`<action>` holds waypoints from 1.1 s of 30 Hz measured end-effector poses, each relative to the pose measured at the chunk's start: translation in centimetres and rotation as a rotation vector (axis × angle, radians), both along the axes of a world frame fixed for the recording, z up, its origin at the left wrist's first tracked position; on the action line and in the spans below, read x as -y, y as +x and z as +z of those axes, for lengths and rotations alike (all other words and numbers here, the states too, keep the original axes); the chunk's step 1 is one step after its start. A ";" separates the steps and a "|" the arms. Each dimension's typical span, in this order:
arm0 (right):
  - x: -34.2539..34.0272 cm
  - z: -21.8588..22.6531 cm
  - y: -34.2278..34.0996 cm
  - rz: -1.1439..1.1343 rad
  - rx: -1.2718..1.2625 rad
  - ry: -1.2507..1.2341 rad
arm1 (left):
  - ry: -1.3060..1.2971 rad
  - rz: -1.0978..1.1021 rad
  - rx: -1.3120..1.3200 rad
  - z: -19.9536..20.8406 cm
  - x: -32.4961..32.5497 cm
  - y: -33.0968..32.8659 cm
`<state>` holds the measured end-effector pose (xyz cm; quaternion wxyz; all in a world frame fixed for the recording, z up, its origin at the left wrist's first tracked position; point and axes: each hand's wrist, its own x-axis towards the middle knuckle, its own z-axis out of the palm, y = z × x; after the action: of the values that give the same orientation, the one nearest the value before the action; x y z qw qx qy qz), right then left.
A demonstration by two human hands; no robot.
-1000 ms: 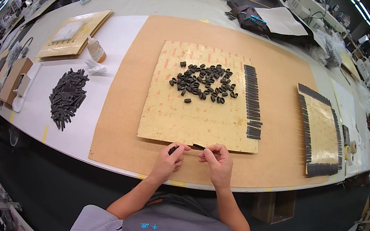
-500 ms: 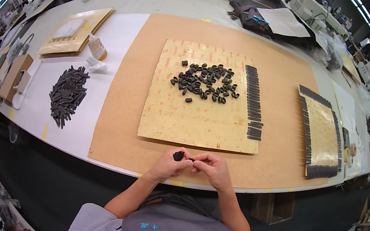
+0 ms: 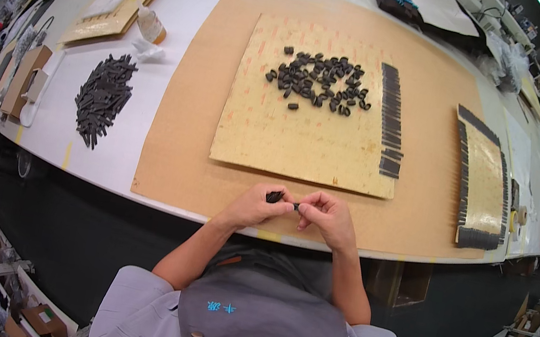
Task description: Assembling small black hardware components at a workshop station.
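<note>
Close together at the table's near edge, both my hands work on a small black strip (image 3: 296,207). My left hand (image 3: 249,208) is closed, with several more black strips (image 3: 274,197) bunched in its curled fingers. Thumb and fingertips of my right hand (image 3: 329,223) pinch the small strip's other end; fingers hide most of it. Beyond the hands lies a yellowish board (image 3: 274,144). Short black rolled loops (image 3: 293,107) are scattered over its upper middle. Along its right edge runs a column of flat black strips (image 3: 391,114).
Left on the white surface is a heap of black strips (image 3: 103,98), with a bottle (image 3: 151,26) and crumpled plastic (image 3: 149,52) behind it. To the right, a smaller board (image 3: 484,179) is edged with black strips. Brown paper (image 3: 179,132) covers the table's middle.
The view has tilted, so the table and boards sit higher in the picture. My hands stay together at the small strip, fingers slightly shifted; the right hand's lower fingers show more.
</note>
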<state>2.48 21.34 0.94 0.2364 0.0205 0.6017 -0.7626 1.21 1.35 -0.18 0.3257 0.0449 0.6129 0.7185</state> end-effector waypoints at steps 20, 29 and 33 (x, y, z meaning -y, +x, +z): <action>0.0 -0.3 0.3 0.064 0.035 0.063 | -0.144 -0.027 -0.095 -0.2 -0.3 -0.3; -1.5 -1.3 -0.2 0.065 0.071 -0.125 | -0.120 0.022 -0.016 -0.4 -0.5 -0.7; -2.1 -2.0 -0.4 0.099 0.114 -0.135 | -0.139 0.016 -0.037 -0.4 -0.7 -0.7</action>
<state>2.11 23.41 -1.09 0.3086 0.0179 0.5348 -0.7864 0.54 2.09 -0.61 0.3109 0.0307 0.6677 0.6757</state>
